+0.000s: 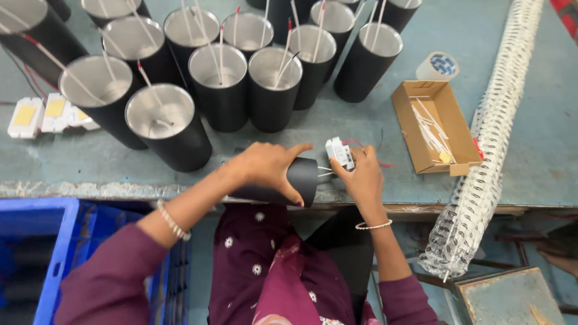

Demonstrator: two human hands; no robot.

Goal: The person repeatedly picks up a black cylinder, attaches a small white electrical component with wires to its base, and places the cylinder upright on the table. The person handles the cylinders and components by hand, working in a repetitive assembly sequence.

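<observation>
At the lower left of the frame stands a blue plastic crate (57,253), beside the person's purple sleeve. Above it, at the left edge, small white blocks with yellow faces (42,115) lie on the grey-green tabletop (542,150). Across the upper left and upper middle stands a group of black cylinder housings (226,90), upright and close together, each with a silver inside and thin white wires coming out.

In the lower middle, the left hand (268,168) has its grip closed over a black cylinder (301,180) that lies on its side at the near edge of the tabletop, open end to the right. Just to the right, the right hand (361,177) pinches a small white driver box (340,153) between thumb and fingers; thin wires go from the box to the cylinder mouth.

Right of the hands lies an open cardboard box (436,126) with white sleeves inside. Above it is a roll of tape (438,66). At the far right, a long plastic pack of white parts (487,138) runs from the upper right down over the tabletop edge.
</observation>
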